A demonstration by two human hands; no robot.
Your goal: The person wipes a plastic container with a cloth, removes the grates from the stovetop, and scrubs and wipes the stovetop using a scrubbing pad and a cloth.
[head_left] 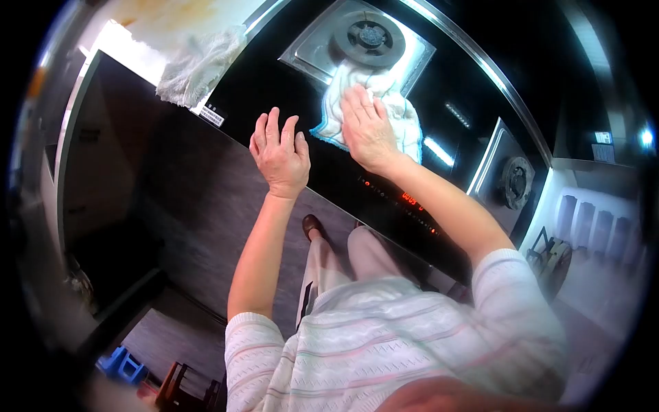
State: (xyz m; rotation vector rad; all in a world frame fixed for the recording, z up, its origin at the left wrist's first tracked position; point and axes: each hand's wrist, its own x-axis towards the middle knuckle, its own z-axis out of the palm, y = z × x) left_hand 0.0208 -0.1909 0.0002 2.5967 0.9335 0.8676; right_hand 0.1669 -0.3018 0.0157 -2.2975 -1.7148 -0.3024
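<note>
Across the black cooktop [274,89], I watch burner [371,38] and white cloth [403,117].
The cloth reaches the burner's near edge, right hand [369,134] flat upon it, fingers straight; left hand [280,156] hovers by the cooktop's front edge, fingers spread.

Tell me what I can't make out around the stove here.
All in the head view:
- Black glass cooktop beneath the white, blue-edged cloth: covered by it and the right hand.
- Palm of left hand: hidden by its back.
- Print on white rectangular label: too small.
</note>
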